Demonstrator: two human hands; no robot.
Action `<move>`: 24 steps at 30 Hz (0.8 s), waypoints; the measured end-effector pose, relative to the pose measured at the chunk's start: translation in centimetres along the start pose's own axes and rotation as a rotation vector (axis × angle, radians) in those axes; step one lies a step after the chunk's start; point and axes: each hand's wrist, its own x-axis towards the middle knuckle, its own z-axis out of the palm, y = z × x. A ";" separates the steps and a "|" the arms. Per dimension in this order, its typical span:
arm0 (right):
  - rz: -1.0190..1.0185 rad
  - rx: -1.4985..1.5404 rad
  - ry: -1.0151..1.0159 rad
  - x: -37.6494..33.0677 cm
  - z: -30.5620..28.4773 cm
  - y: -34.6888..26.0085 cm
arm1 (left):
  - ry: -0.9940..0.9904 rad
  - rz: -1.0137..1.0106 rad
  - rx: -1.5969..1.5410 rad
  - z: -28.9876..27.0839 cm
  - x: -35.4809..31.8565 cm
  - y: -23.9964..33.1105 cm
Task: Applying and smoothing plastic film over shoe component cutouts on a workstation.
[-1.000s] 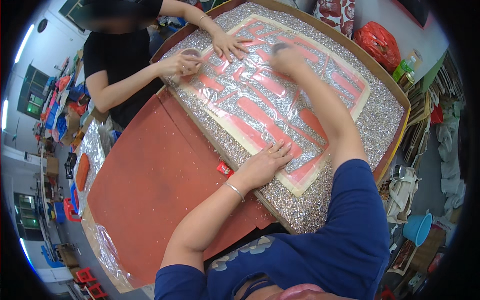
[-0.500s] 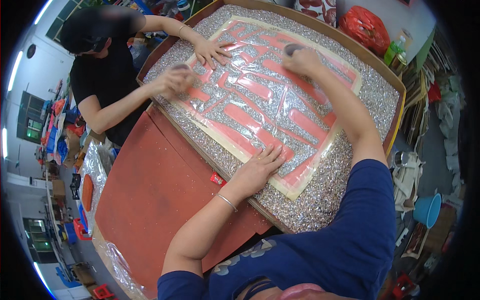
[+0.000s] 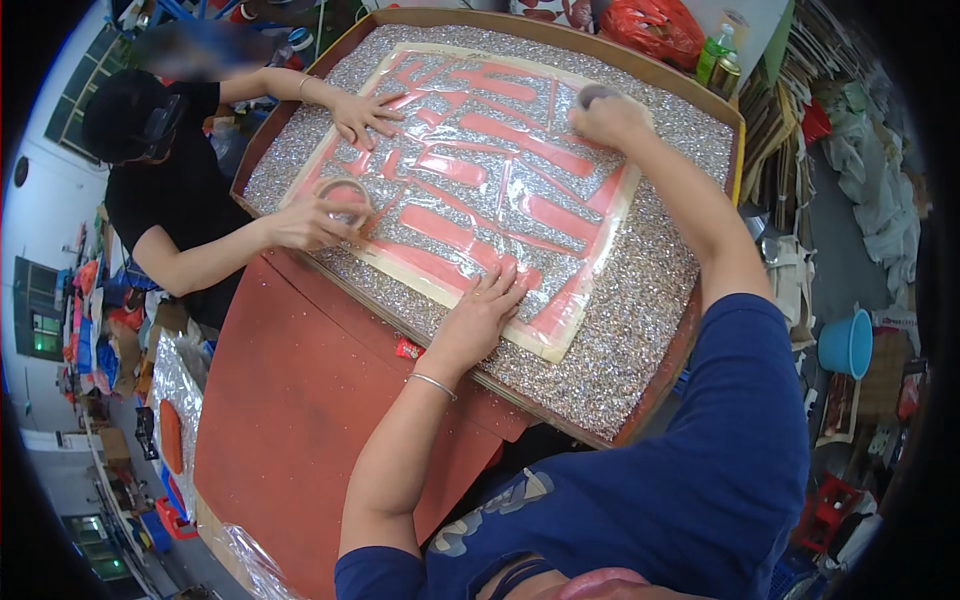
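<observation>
A clear sheet (image 3: 452,170) with pink-red cut-out shapes and a pale tape border lies on a bed of silvery glitter bits (image 3: 640,330) in a shallow tray. My left hand (image 3: 485,308) rests flat near the sheet's near edge, fingers spread. At the sheet's far right edge my right hand (image 3: 612,122) is closed round a dark round object (image 3: 597,95); its kind is mostly hidden by the fingers. Across on the left, a co-worker presses one spread hand (image 3: 362,117) on the sheet and grips a round, rimmed object (image 3: 345,195) with the other.
The tray's brown rim (image 3: 690,85) bounds the glitter. A reddish-brown board (image 3: 300,390) lies at the near left, with a small red packet (image 3: 408,348) by the tray. Behind the tray sit a red plastic bag (image 3: 655,30) and a green bottle (image 3: 715,52); a blue bucket (image 3: 846,343) stands at right.
The view has shifted, moving the tray left in the picture. My right hand has moved toward the sheet's far right edge with the dark object. My left hand stays on the sheet.
</observation>
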 end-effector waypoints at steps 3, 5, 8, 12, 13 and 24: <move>-0.280 -0.131 -0.137 -5.7 0.5 -3.3 | 0.011 -0.013 0.007 -0.3 -0.6 -0.6; -0.196 -0.016 -0.016 -3.3 1.9 2.5 | 0.036 0.004 0.032 -0.2 -0.1 0.3; -0.015 -0.041 -0.104 -2.9 -1.0 2.4 | 0.046 -0.026 0.002 0.3 -0.4 -0.4; -0.126 0.055 -0.145 -7.9 2.0 -3.3 | 0.046 -0.048 -0.015 0.3 -0.3 -0.6; -0.317 0.016 -0.240 -12.0 1.0 -6.2 | 0.052 -0.069 -0.017 0.1 -0.8 -0.8; 0.016 2.092 -0.427 -19.9 -4.3 -8.1 | 0.054 -0.020 0.005 0.3 -0.8 -0.6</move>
